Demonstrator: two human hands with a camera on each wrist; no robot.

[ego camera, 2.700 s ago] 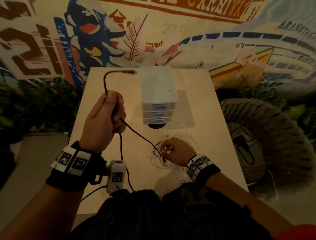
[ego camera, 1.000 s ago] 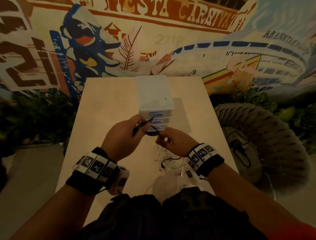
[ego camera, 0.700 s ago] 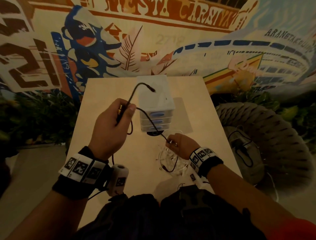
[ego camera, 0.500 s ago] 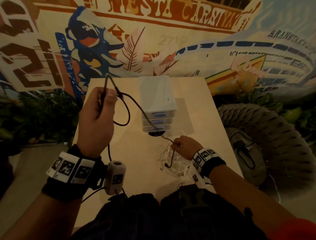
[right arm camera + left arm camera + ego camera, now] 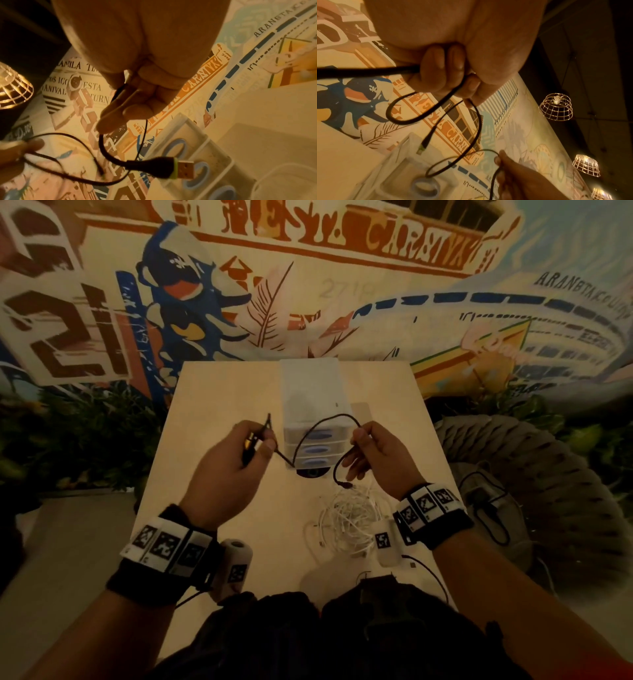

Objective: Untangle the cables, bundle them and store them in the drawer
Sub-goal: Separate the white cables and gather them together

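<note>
A black cable (image 5: 342, 415) hangs in the air between both hands, above the pale table (image 5: 219, 392). My left hand (image 5: 260, 443) grips a folded bunch of its loops (image 5: 477, 121), and one small plug (image 5: 422, 147) dangles below. My right hand (image 5: 359, 440) pinches the cable near its other end between thumb and fingers. That end's USB plug (image 5: 181, 170), with a green collar, dangles below. A tangle of white cables (image 5: 352, 515) lies on the table under my right wrist. The white unit of three drawers (image 5: 313, 419) stands behind the hands, all drawers closed.
A dark round object (image 5: 313, 472) sits at the foot of the drawer unit. Right of the table stands a grey woven seat (image 5: 534, 474) holding a device with a black cord (image 5: 486, 508). A painted wall rises behind the table, with plants low on both sides.
My left hand has come down from high at the left towards the middle. My right hand has risen off the white tangle with the black cable's end, which now hangs free of the pile.
</note>
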